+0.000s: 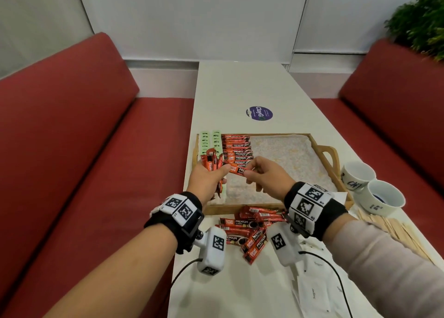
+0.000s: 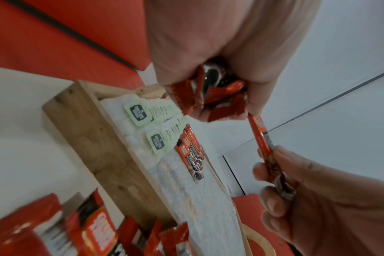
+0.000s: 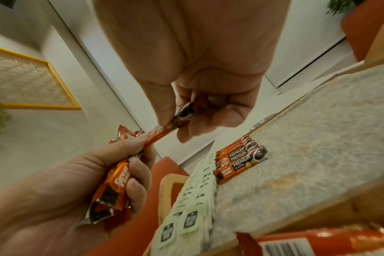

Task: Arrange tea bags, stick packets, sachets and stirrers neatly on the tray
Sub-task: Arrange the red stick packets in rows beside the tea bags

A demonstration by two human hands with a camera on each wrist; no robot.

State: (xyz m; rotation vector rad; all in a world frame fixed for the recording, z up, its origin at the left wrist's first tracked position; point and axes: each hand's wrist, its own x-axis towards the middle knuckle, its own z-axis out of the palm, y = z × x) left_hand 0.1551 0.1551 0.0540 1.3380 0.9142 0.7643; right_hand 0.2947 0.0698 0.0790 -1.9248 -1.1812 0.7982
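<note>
White table running away between two red benches, white wall panels behind, green plant at the far right. Purple round sticker at table centre. Wooden tray across the near half, lined with a speckled mat. Along the tray's left edge: two rows of pale green tea bags, then a row of red stick packets just beside them. Left hand over the tray's left edge, fingers curled round a bundle of sticks. Right hand beside it, thumb and forefinger pinching one stick whose other end touches the left thumb. Loose sticks heaped at the tray's near edge. White sachets at the near right corner, wooden stirrers along the right edge, two white cups behind them.
</note>
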